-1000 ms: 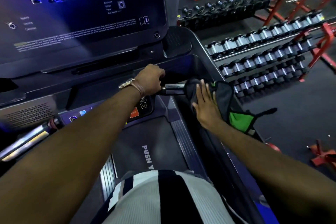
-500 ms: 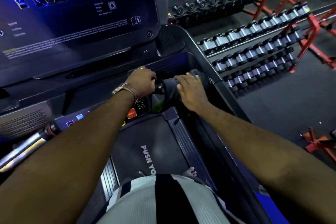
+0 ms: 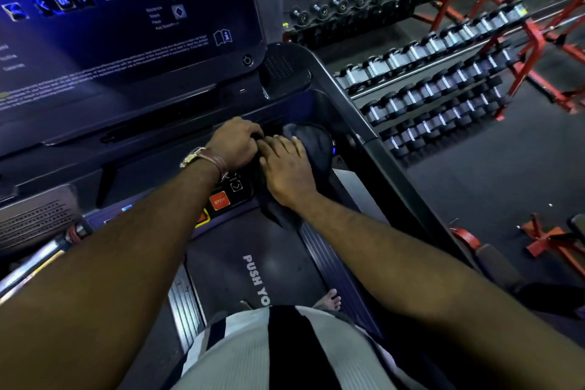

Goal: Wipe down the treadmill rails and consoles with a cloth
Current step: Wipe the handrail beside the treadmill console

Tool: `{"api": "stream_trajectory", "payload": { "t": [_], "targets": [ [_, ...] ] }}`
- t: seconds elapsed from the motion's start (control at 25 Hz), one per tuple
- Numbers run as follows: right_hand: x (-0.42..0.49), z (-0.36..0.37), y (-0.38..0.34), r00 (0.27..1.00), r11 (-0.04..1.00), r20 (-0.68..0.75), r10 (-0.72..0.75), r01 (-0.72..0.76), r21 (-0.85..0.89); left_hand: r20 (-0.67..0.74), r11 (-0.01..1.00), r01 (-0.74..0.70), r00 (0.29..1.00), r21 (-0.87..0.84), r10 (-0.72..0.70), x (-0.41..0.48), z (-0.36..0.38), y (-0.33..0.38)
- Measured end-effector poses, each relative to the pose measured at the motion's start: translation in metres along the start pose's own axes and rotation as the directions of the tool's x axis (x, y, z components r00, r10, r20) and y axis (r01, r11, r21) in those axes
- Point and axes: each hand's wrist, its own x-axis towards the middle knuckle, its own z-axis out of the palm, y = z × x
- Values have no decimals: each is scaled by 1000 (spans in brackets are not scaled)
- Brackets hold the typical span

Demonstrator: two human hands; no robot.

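I stand on a treadmill, facing its dark console screen (image 3: 126, 35). My left hand (image 3: 235, 144), with a watch on the wrist, is curled round the front handlebar just below the console; the bar itself is hidden under both hands. A dark cloth (image 3: 311, 142) is bunched over the bar's right end, and a tail of it hangs down toward the belt. My right hand (image 3: 285, 169) lies on the cloth with fingers stretched over it, pressing it onto the bar, right beside the left hand. The right side rail (image 3: 354, 111) runs past the cloth.
An orange STOP button (image 3: 219, 200) sits on the control strip under my hands. The belt (image 3: 253, 263) carries white lettering. Racks of dumbbells (image 3: 443, 79) and red frames (image 3: 544, 51) stand on the gym floor to the right. A left grip bar (image 3: 41, 260) shows at lower left.
My right hand slid the cloth leftward along the handlebar, from the right rail until it meets the left hand. The cloth's green side is now out of sight. The left hand stayed on the bar.
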Motion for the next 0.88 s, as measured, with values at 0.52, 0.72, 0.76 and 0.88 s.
{"api": "stream_trajectory", "payload": {
  "t": [0.52,0.72,0.76,0.88],
  "targets": [
    [26,-6,40,873,872,-74,483,-487,-51,91,993,-44,995,108,35,-2,-3,1],
    [-16,8,51,978,987,-144,154,-158,-20,105,996,-45,994,79,36,1,-2,-2],
    [-7,8,46,955,966,-149,256,-259,4,100,997,-38,994,67,31,1,-2,-2],
    [23,3,4,883,898,-178,434,-439,15,62,998,-6,998,57,3,2,1,0]
  ]
}}
